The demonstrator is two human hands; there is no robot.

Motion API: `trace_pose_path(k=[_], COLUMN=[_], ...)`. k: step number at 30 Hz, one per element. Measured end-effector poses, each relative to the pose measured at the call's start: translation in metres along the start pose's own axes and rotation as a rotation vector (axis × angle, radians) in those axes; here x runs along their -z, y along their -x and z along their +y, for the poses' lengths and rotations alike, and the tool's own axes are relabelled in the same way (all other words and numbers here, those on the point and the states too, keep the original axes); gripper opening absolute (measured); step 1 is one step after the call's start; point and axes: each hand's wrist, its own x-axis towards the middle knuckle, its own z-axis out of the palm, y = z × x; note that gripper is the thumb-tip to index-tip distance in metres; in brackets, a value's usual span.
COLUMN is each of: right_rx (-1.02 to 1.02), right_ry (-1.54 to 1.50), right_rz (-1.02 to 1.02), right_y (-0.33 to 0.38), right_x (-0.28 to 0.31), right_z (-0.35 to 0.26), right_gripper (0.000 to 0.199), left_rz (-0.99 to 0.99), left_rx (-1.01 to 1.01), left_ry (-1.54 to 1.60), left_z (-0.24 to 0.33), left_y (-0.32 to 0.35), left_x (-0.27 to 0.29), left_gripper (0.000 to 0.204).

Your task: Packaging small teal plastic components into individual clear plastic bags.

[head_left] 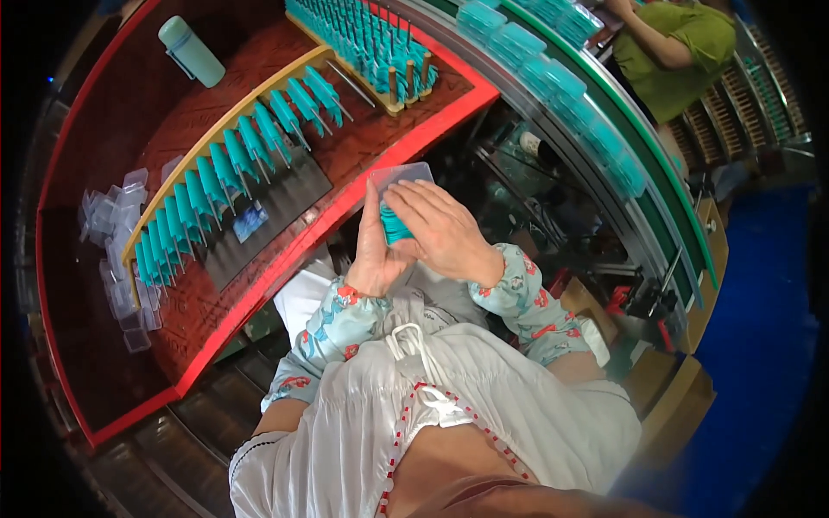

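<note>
Between my two hands, above the table's red front edge, is a small clear plastic box (pixel 408 173) with a stack of thin teal pieces (pixel 394 226) in it. My left hand (pixel 373 256) grips the box from its left side, thumb up along the wall. Over the box and the teal pieces lies my right hand (pixel 446 231), its fingers together and pressed against them. The right fingers hide part of the stack, and the kind of the teal pieces cannot be made out.
A yellow curved rack (pixel 226 97) holds a row of teal pieces on metal pins. Behind it stand a denser pin rack (pixel 367 52) and a pale green bottle (pixel 192 53). Empty clear boxes (pixel 121 216) lie left. Teal-filled boxes (pixel 553 79) line a conveyor; a co-worker (pixel 669 56) sits beyond.
</note>
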Motion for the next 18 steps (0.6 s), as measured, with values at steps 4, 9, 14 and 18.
trace_pose_path(k=[4, 9, 14, 18], right_rx=[0.050, -0.656, -0.479, -0.134], right_ry=[0.039, -0.937, -1.155, -0.778], right_rz=[0.009, 0.359, 0.223, 0.061], right_y=[0.004, -0.006, -0.003, 0.025], right_x=[0.012, 0.014, 0.023, 0.013], right_z=[0.001, 0.035, 0.010, 0.017], right_gripper=[0.054, 0.038, 0.029, 0.024], left_rz=[0.018, -0.139, -0.093, -0.144], left_rx=[0.001, 0.115, 0.149, 0.215], left_ry=[0.018, 0.017, 0.039, 0.169], left_z=[-0.004, -0.006, -0.004, -0.002], left_y=[-0.003, 0.001, 0.006, 0.008], left_x=[0.001, -0.009, 0.000, 0.011], left_gripper=[0.051, 0.083, 0.091, 0.080])
